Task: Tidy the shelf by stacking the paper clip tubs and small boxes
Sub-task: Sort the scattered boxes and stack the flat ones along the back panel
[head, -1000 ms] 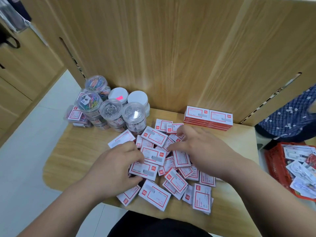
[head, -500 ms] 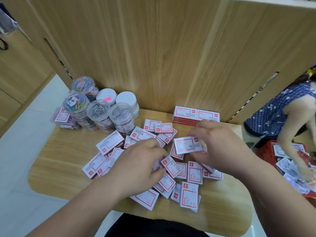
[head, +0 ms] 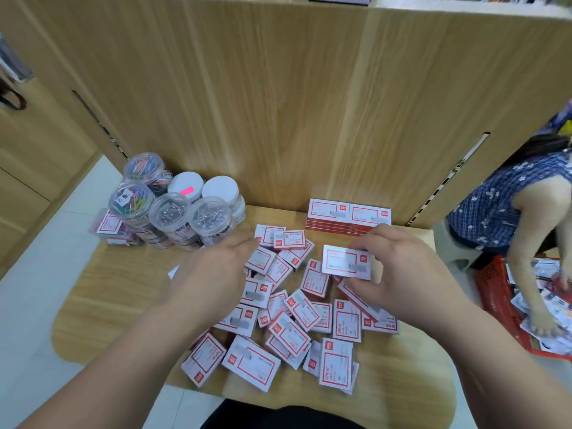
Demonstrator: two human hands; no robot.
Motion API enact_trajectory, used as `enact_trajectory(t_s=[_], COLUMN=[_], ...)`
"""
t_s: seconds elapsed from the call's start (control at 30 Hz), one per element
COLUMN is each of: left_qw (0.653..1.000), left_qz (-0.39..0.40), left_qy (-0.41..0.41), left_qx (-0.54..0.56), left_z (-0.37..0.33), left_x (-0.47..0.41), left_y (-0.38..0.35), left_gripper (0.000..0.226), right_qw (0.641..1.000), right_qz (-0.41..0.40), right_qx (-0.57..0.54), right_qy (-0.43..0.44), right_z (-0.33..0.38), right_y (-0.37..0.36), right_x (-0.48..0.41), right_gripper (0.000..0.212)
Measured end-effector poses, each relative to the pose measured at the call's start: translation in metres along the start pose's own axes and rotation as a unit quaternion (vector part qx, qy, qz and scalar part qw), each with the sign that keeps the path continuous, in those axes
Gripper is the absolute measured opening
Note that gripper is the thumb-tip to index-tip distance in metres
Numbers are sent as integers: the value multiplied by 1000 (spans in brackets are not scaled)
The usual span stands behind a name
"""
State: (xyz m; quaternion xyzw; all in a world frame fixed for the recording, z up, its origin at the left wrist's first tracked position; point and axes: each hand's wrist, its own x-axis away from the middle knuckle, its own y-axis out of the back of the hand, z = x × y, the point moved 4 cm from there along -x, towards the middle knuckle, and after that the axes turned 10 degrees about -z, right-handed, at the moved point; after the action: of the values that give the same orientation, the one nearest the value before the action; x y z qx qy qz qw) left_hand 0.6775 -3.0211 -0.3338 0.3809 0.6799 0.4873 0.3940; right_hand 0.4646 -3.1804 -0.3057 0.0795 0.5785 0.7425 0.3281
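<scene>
this looks like a stationery shop. a wooden display shelf [head: 123,305] juts from tall wood-grain back panels [head: 278,103] fitted with slotted metal strips [head: 448,181] of the kind that carry retail shelving. stock lies on it in bulk: dozens of identical small boxes [head: 297,308] with red-and-white labels, a neat stack [head: 349,216] of the same at the back, and clear tubs of paper clips [head: 173,218], one lid bearing a pink sticker [head: 186,190]. beside it, a second person [head: 507,205] bends over a red basket [head: 492,292] of packaged goods on the floor.
</scene>
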Motion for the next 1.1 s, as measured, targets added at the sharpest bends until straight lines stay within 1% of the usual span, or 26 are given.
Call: enact_trajectory(t_s=[0.1, 0.23, 0.3, 0.37, 0.47, 0.57, 0.6, 0.67, 0.73, 0.77, 0.83, 0.9, 1.0, 1.1], left_qw=[999, 999, 997, 995, 995, 998, 998, 995, 989, 987, 985, 982, 982, 981], left_qz=[37, 48, 69, 81, 47, -21, -35, -43, -55, -62, -71, -63, -48, -57], left_qy=[-13, -20, -33, -53, -66, -65, -59, -23, 16, 28, 44, 65, 79, 93], left_qx=[7, 11, -8, -34, -52, -16, 14, 84, 138, 147, 148, 163, 165, 158], left_z=[1, 0, -3, -7, -11, -20, -24, -33, -40, -44, -52, -61, -73, -77], left_x=[-6, -15, -18, -19, -16, -12, -13, -18, -27, -33, -46, -59, -81, -99], left_y=[-3, 1, 3, 6, 14, 28, 32, 39, 41, 41, 36, 27, 10, -5], left_gripper=[60, 46, 47, 52, 60, 65, 63, 49, 40, 41, 53, 56, 44, 30], right_qw=[1000, 1000, 1000, 1000, 1000, 998, 997, 995, 991, 989, 985, 982, 980, 974], right_qz=[-2, -10, -12, -9, -13, -51, -64, -74, -90, -104, -131, -149, -162, -190], right_qx=[-7, -12, -16, -15, -12, -1, 0, 7, 23, 29, 29, 26, 19, -1], right_qy=[0, 0, -6, -10, -18, -28, -35, -68, -96, -103, -110, -109, -116, -126], right_z=[1, 2, 1, -1, -6, -14, -18, -30, -44, -51, -59, -63, -67, -67], right_y=[-3, -3, -3, -4, -3, 4, 7, 11, 13, 14, 13, 7, -4, -12], right_x=[-3, -4, -4, -4, -3, -2, -2, -3, -5, -7, -11, -16, -20, -19], right_gripper=[50, 46, 45, 46, 46, 47, 47, 45, 39, 36, 32, 29, 25, 25])
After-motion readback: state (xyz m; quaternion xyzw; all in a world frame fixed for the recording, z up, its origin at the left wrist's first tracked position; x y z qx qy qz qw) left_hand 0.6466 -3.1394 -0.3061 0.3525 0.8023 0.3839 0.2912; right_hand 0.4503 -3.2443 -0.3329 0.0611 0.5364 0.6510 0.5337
